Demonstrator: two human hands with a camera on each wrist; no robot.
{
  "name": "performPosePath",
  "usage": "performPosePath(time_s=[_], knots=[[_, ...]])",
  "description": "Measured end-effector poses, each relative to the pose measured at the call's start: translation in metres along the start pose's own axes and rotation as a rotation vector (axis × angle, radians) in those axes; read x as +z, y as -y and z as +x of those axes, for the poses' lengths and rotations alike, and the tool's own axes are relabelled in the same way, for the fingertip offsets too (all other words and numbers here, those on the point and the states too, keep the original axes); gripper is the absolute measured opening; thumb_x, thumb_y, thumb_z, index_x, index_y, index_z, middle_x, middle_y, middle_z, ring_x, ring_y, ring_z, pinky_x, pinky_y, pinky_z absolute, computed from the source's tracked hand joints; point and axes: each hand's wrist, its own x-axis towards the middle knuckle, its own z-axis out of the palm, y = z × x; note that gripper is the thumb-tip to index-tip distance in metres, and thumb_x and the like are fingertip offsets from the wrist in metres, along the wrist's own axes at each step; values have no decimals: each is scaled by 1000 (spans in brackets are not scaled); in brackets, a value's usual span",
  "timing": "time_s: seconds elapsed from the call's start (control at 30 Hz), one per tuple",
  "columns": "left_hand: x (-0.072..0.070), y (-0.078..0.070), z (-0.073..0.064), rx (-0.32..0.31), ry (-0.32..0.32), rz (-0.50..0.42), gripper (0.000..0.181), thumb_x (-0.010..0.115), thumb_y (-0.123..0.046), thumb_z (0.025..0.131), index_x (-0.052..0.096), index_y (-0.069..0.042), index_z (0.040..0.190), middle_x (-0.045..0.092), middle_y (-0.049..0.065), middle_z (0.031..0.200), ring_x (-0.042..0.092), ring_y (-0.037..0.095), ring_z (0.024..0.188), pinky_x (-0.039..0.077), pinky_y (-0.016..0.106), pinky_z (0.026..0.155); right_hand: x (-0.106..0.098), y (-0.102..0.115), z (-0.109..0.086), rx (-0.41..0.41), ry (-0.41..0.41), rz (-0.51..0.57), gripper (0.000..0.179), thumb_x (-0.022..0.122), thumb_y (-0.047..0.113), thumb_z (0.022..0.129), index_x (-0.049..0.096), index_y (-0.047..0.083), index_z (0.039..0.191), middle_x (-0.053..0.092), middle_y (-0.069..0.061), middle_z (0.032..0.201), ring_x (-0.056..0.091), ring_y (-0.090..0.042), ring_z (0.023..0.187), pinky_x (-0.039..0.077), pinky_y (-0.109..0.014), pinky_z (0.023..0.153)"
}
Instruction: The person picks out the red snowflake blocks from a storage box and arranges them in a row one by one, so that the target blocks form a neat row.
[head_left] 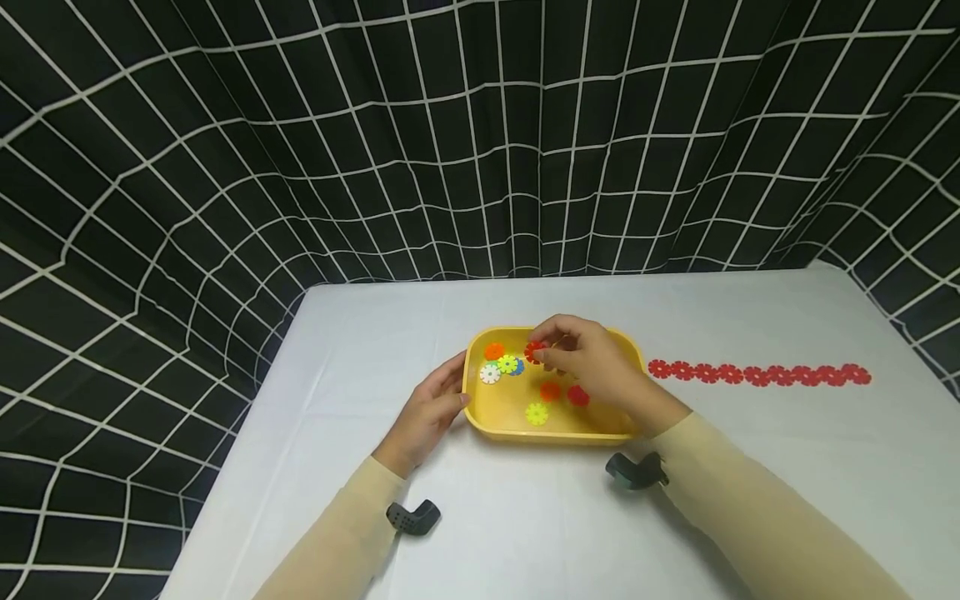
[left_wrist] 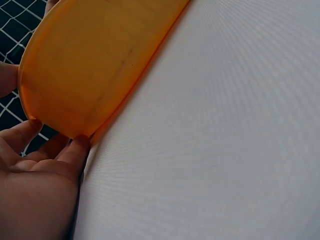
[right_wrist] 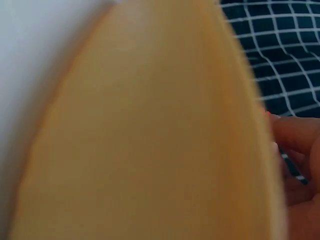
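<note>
A yellow tray (head_left: pixel 517 432) holds several notched plastic snowflake discs. Above its middle, my right hand (head_left: pixel 592 358) pinches a red snowflake disc (head_left: pixel 534 352) between thumb and fingers. In the right wrist view the tray's wall (right_wrist: pixel 145 130) hides most of that hand (right_wrist: pixel 300 165). My left hand (head_left: pixel 431 412) holds the tray's left end, its fingers spread along the outer wall, as the left wrist view shows at the tray's underside (left_wrist: pixel 100 60). Inside lie an orange disc (head_left: pixel 494 352), a white disc (head_left: pixel 490 374), a yellow-green disc (head_left: pixel 537 413) and a red disc (head_left: pixel 578 396).
To the right of the tray, a chain of linked red discs (head_left: pixel 757 376) stretches across the white table (head_left: pixel 360 333). Black cloth with a white grid (head_left: pixel 480 200) hangs behind and beside the table.
</note>
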Motion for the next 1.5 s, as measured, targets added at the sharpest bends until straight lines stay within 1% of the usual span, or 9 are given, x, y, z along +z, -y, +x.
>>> performPosePath(time_s=[0.1, 0.27, 0.43, 0.57, 0.73, 0.87, 1.13, 1.3, 1.5], knots=[[0, -1, 0, 2, -3, 9, 68, 54, 6, 103, 40, -7, 167, 40, 7, 170, 41, 24, 154, 42, 34, 120, -15, 1, -6, -13, -44, -14, 24, 73, 8, 105, 71, 7, 128, 70, -12, 112, 70, -42, 100, 64, -49, 89], [0, -2, 0, -1, -9, 26, 67, 54, 6, 103, 41, -8, 167, 40, 5, 170, 41, 24, 154, 42, 33, 119, -41, -1, -16, -37, -100, -39, 24, 73, 10, 105, 69, 5, 129, 72, -13, 117, 73, -31, 101, 65, -35, 87], [-2, -2, 0, 4, -4, 20, 67, 54, 6, 103, 39, -7, 168, 39, 8, 171, 40, 26, 155, 42, 34, 119, -64, -8, -28, -18, -153, -49, 27, 74, 17, 107, 70, 7, 132, 73, -12, 122, 72, -29, 104, 63, -27, 87], [-3, -2, 0, 0, -5, 18, 67, 54, 5, 103, 39, -7, 168, 40, 7, 171, 42, 25, 154, 43, 34, 119, -81, -19, -37, 10, -193, -75, 33, 71, 25, 108, 68, 9, 137, 71, -12, 127, 73, -29, 107, 64, -28, 86], [-3, -3, 0, -1, -2, 26, 67, 54, 5, 104, 39, -8, 168, 40, 5, 171, 42, 23, 154, 42, 34, 119, -101, -38, -51, 41, -268, -106, 43, 70, 37, 108, 64, 10, 142, 64, -13, 133, 71, -27, 108, 63, -24, 85], [-2, -3, 0, 2, 5, 20, 67, 54, 6, 104, 39, -7, 168, 39, 5, 171, 40, 24, 155, 42, 34, 120, -122, -56, -64, 82, -337, -117, 47, 68, 42, 109, 63, 11, 143, 63, -11, 134, 68, -15, 106, 60, -18, 84], [-3, -4, 0, 12, 6, 30, 67, 53, 6, 104, 39, -7, 168, 40, 5, 171, 40, 24, 155, 42, 34, 120, -177, -97, -95, 269, -538, -44, 46, 66, 48, 108, 65, 27, 148, 65, 11, 121, 63, -5, 104, 56, -14, 74], [-2, -6, 0, 8, 0, 25, 67, 54, 6, 103, 40, -8, 167, 41, 4, 170, 42, 23, 154, 43, 33, 119, -207, -125, -113, 339, -702, 9, 43, 64, 40, 110, 65, 29, 151, 63, 17, 115, 59, -2, 100, 50, -5, 70], [-2, -5, 0, 12, 15, 13, 67, 54, 7, 103, 40, -7, 167, 41, 5, 170, 41, 23, 154, 42, 33, 120, -231, -157, -132, 310, -829, 128, 29, 62, 24, 112, 71, 29, 139, 64, 26, 102, 63, 7, 88, 49, -3, 76]])
